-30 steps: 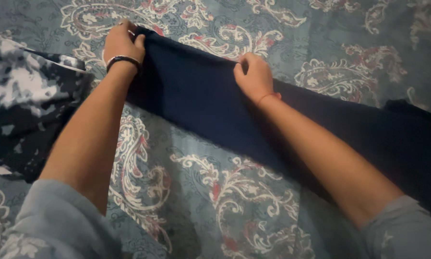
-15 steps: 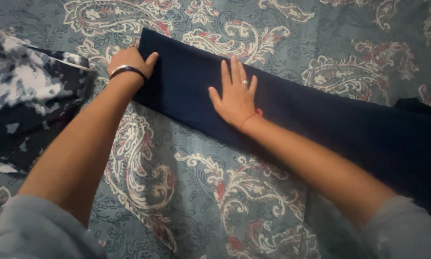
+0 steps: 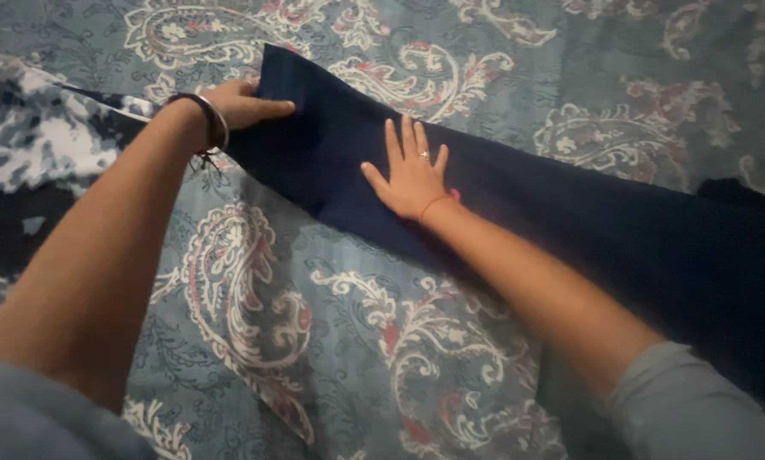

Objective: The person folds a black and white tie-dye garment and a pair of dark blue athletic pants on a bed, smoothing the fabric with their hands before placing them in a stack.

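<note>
Two bare hands worked on a long navy cloth [image 3: 527,204] in the head view, the only view there was. The cloth lay folded in a band across a bedspread [image 3: 331,341] patterned with paisley in teal, white and red, running from the far left part of the bed down toward its right edge. The left hand [image 3: 242,106], with a dark bangle [image 3: 215,119] on its wrist, rested at the cloth's far left end; its fingers lay extended and together along the left side of the fabric, touching it, with no grip closed on it. The right hand [image 3: 410,175] lay palm down on the cloth nearer the middle of the band, fingers spread flat and apart, pressing the fabric and clamped on nothing. A ring [image 3: 425,155] showed on one finger and a thin red thread [image 3: 438,202] circled that wrist. Toward the left edge of the bed, beside the left forearm, lay a crumpled garment [image 3: 33,162] mottled in dark blue and white. Grey-blue sleeves [image 3: 698,409] covered both upper arms.
</note>
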